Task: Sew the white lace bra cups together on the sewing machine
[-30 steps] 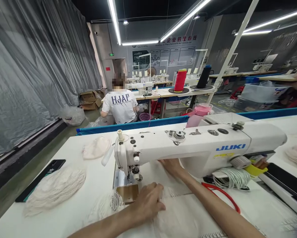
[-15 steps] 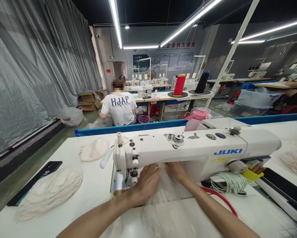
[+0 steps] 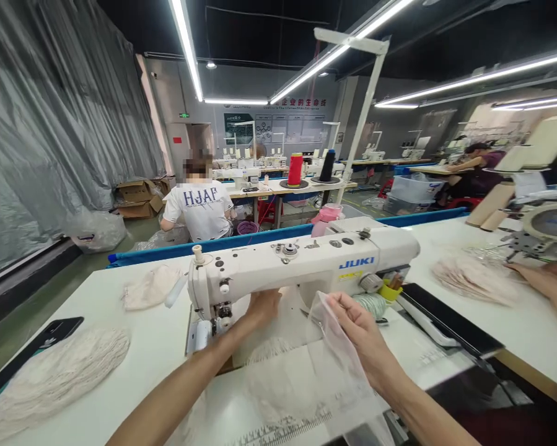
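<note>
In the head view my right hand (image 3: 358, 323) pinches the upper corner of a sheer white fabric (image 3: 346, 359), lifted off the table in front of the sewing machine (image 3: 301, 257). My left hand (image 3: 264, 305) is under the machine's arm, right of the needle area. Its fingers look curled at the upper part of the same fabric; the fingertips are hidden. The sheer fabric hangs between both hands over a cream, fringed cloth piece (image 3: 282, 378) near the front edge. A marked ruler strip (image 3: 282, 432) shows at the bottom.
A stack of cream cloth pieces (image 3: 59, 371) and a phone (image 3: 50, 337) lie left, with a cream piece (image 3: 150, 286) behind. Right are a yellow cup (image 3: 391, 291), a cord coil (image 3: 370, 305), another cloth pile (image 3: 473, 279) and a co-worker's hand (image 3: 552, 288).
My right hand has come out from under the machine's arm toward me and right, raising the sheer fabric. My left hand stays beneath the arm. The view has turned right.
</note>
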### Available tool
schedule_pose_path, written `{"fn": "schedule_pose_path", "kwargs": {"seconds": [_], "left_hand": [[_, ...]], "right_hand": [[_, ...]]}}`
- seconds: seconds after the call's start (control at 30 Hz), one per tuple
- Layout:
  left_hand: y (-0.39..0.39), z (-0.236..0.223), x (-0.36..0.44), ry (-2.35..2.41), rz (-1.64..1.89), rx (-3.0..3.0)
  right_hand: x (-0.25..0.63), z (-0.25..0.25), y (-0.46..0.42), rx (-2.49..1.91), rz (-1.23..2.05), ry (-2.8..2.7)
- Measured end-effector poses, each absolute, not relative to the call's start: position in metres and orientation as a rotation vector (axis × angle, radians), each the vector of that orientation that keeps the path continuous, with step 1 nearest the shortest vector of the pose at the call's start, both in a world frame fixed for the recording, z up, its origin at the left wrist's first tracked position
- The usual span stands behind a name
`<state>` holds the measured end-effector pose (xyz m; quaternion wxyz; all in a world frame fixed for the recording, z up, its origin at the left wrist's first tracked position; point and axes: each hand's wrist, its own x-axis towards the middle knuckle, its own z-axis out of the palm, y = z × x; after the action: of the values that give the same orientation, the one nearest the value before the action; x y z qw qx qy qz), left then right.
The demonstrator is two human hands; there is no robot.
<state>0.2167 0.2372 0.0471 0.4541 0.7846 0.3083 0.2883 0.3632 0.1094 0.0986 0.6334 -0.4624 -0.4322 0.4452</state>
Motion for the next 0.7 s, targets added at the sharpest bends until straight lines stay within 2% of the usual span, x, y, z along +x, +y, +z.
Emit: {"fn": "schedule_pose_path", "kwargs": {"seconds": [0.1, 0.17, 0.23, 0.33, 0.43, 0.57, 0.7], "left_hand": [[0.197, 0.057, 0.213, 0.688, 0.568, 1.726], [0.165, 0.063, 0.200, 0.529, 0.368, 1.221], [0.136, 0.068, 0.182, 0.463, 0.404, 0.927], [0.108, 0.072, 0.156, 0.502, 0.587, 0.810], [0.099, 0.071, 0.134, 0.594, 0.714, 0.821], [0.093, 0.069, 0.105, 0.730, 0.811, 1.090], [0.076, 0.076, 0.085, 0.713, 0.636, 1.643]], "right_hand": [[0.356, 0.105, 0.094, -0.928, 1.019, -1.020], [0.349, 0.103, 0.081, -0.825, 1.020, -1.091], [0.343, 0.094, 0.065, -0.753, 1.020, -1.154], [0.338, 0.075, 0.036, -0.758, 1.042, -1.224], [0.339, 0.058, 0.011, -0.851, 1.188, -1.442], [0.334, 0.045, 0.003, -0.873, 1.610, -1.935], [0.298, 0.034, 0.021, -0.856, 1.594, -1.677]]}}
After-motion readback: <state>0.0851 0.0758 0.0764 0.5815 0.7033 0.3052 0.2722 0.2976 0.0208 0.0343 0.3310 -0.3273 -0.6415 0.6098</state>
